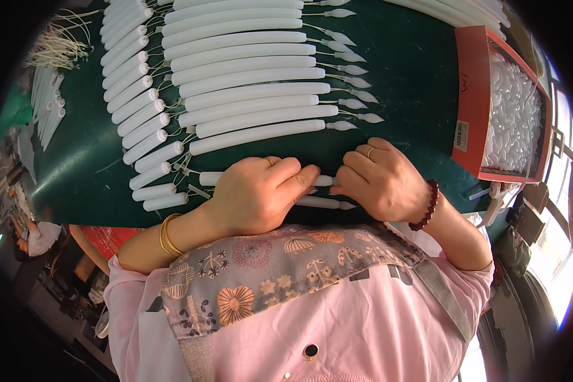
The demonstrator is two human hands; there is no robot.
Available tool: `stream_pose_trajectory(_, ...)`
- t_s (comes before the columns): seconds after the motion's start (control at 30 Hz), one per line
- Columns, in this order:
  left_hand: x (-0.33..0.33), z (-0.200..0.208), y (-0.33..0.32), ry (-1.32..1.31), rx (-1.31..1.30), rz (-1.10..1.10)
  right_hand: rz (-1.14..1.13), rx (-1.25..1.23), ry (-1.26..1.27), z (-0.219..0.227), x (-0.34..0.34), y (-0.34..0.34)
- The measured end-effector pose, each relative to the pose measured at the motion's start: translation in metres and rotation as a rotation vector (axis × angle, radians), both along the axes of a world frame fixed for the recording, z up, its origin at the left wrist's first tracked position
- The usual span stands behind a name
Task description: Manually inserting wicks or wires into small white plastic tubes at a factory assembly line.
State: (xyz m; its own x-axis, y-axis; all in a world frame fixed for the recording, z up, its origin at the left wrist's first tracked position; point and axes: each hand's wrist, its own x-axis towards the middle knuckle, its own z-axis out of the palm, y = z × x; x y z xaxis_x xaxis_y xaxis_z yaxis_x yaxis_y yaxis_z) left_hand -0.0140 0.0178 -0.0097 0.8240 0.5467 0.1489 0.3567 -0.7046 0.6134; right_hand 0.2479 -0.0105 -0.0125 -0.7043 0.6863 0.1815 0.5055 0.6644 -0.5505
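White stick [323, 181] in hands [254, 194] [383, 181], near table [99, 204] edge

"What can't you see from out there?"
"The left hand [261, 197] covers my white tube's [208, 179] middle; its right end vanishes under the right hand [377, 181]."
"Anything cropped?"
"Upper candles [235, 6], cut by my top edge."

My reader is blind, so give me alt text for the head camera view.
A person's left hand holds a white candle-shaped tube over a green table, the right hand at its right end. Beyond lies a row of similar tubes with flame-shaped tips; a red box stands at right.
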Motion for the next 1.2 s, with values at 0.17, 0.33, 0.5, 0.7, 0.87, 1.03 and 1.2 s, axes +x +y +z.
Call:
stream_pose_trajectory(0.17, 0.005, 0.006, -0.001, -0.156, -0.060, 0.109, -0.028, -0.096, -0.010, 0.027, 0.006, 0.024)
stream_pose_trajectory(0.33, 0.008, 0.019, 0.026, -0.039, 0.232, 0.242, -0.307, 0.127, -0.084, 0.015, 0.011, 0.018)
stream_pose_trajectory(0.5, 0.015, 0.022, 0.023, 0.182, 0.137, 0.294, -0.360, 0.129, -0.066, 0.001, -0.004, 0.013)
stream_pose_trajectory(0.7, 0.011, 0.018, 0.019, 0.100, 0.218, 0.189, -0.341, 0.072, -0.090, -0.001, -0.009, 0.002)
stream_pose_trajectory(0.87, 0.001, 0.012, 0.014, -0.024, -0.102, 0.164, -0.285, -0.027, 0.035, 0.005, -0.009, 0.001)
stream_pose_trajectory(1.03, 0.000, 0.003, 0.012, -0.080, -0.080, 0.137, -0.297, -0.136, 0.077, 0.008, -0.008, -0.001)
stream_pose_trajectory(1.2, -0.003, 0.004, 0.016, -0.040, -0.087, 0.095, -0.320, -0.249, 0.160, 0.009, -0.009, -0.003)
